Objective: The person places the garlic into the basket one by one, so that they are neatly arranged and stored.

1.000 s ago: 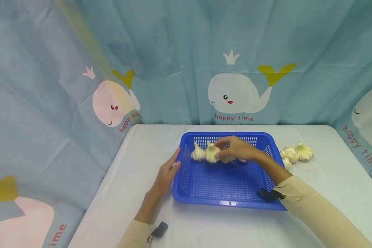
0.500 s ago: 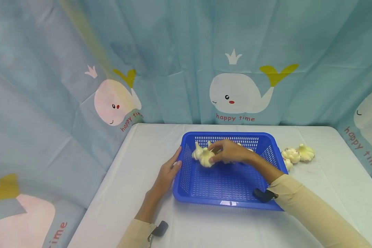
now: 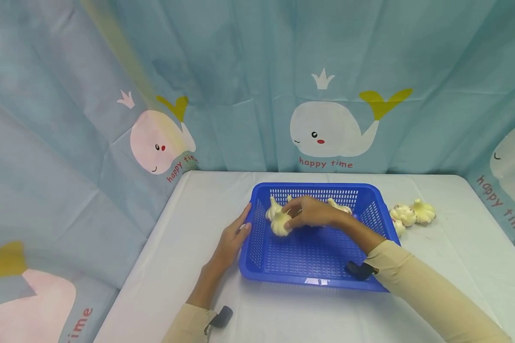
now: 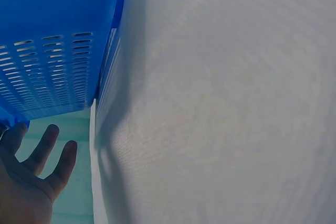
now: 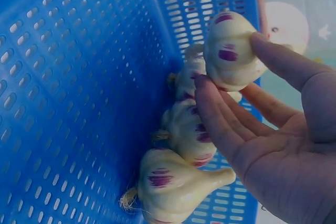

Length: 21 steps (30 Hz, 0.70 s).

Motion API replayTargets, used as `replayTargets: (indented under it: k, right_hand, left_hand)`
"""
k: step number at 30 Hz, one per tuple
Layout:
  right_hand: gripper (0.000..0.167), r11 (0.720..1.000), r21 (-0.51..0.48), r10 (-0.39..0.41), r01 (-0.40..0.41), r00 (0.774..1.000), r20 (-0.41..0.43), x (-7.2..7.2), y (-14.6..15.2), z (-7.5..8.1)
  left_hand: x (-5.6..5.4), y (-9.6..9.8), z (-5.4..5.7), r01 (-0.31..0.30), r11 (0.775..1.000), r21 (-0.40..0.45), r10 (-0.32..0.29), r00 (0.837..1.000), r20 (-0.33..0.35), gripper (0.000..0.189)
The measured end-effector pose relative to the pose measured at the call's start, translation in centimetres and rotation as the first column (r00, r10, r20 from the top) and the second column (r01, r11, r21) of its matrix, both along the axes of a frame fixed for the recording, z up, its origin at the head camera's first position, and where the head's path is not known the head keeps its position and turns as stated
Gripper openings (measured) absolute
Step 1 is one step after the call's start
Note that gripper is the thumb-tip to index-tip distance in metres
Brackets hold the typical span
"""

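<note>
right grip (image 3: 311, 211): moved left, toward person | held garlic bulb (image 3: 280, 224): likewise | another bulb (image 3: 340, 206): more exposed

There on the surface (image 3: 189, 214) sits the basket (image 3: 279, 277), garlic bulbs (image 3: 340, 206) along its far side, other bulbs (image 3: 404, 215) just to its right, curtain (image 3: 249, 128) behind.

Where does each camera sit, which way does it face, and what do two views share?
Head: worn on the head, facing forward and down at the blue basket and curtain; left hand, right hand and beige sleeves show.
Left wrist: worn there, facing the basket's side and the white table; the left fingers show.
Right wrist: worn there, facing into the basket; the right hand shows, pinching a garlic bulb.
Head and right wrist share that bulb.
</note>
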State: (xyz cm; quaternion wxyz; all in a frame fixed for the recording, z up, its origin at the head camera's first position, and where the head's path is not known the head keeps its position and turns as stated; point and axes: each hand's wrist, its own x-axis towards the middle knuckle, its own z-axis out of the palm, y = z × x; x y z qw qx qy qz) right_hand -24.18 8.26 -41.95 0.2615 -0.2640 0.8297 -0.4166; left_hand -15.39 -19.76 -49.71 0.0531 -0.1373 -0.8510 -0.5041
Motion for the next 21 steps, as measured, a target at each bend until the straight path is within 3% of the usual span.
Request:
replayTargets:
  k: [11,21]
  right_hand:
    - [0.048,0.999,0.030,0.039,-0.037,0.998,-0.044,-0.1,-0.6,-0.8]
    - [0.042,0.998,-0.064,0.023,-0.015,0.992,0.124,0.1,-1.3,-1.2]
  left_hand:
    - [0.0,0.1,-0.1,0.001,1.000,0.000,-0.001,1.000,-0.007,0.056]
    - [0.0,0.1,-0.1,-0.005,1.000,0.001,0.005,1.000,0.005,0.057]
